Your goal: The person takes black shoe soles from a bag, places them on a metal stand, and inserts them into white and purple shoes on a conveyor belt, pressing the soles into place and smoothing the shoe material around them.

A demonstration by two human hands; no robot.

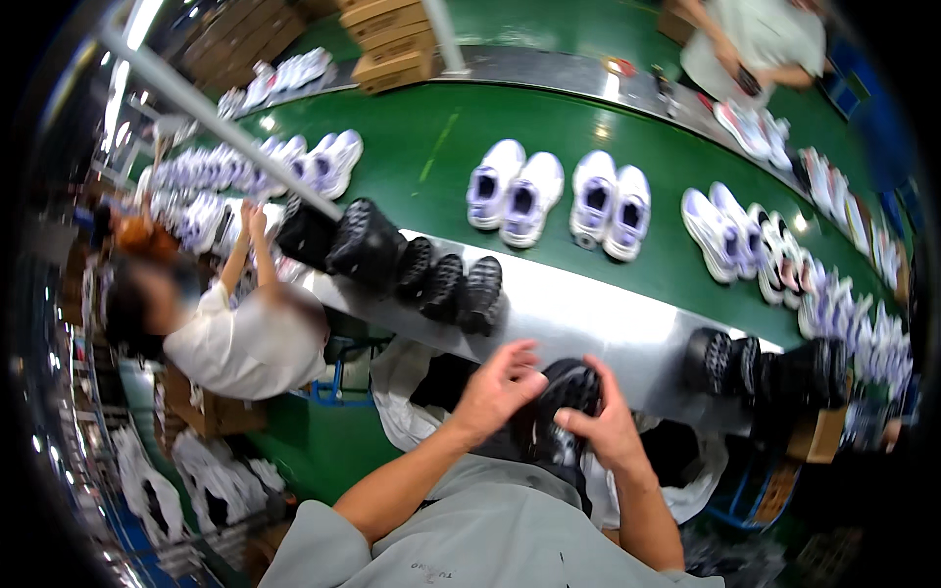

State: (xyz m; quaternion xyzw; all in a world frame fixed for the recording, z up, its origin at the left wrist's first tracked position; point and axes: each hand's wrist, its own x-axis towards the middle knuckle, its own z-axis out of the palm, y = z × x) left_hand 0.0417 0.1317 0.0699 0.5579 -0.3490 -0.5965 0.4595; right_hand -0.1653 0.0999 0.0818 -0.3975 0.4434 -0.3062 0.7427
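A black boot with a chunky treaded sole (pixel 569 388) is in front of my body, sole facing up. My right hand (pixel 610 423) grips it from the right, thumb across the sole and fingers along the far side. To its left, my left hand (pixel 498 392) has its fingers spread, with the thumb beside the boot; whether it touches the boot I cannot tell. Several black boots (pixel 443 286) lie soles outward on the metal ledge (pixel 578 309) to the left. More black boots (pixel 769 370) are on the ledge to the right.
Beyond the ledge, pairs of white and lilac sneakers (pixel 529 199) stand on the green belt (pixel 412 127). A metal pole (pixel 216 118) slants in from the upper left. At left a co-worker (pixel 250 338) reaches toward the shoes; another (pixel 755 49) stands across the line. White bags (pixel 397 387) hang below the ledge.
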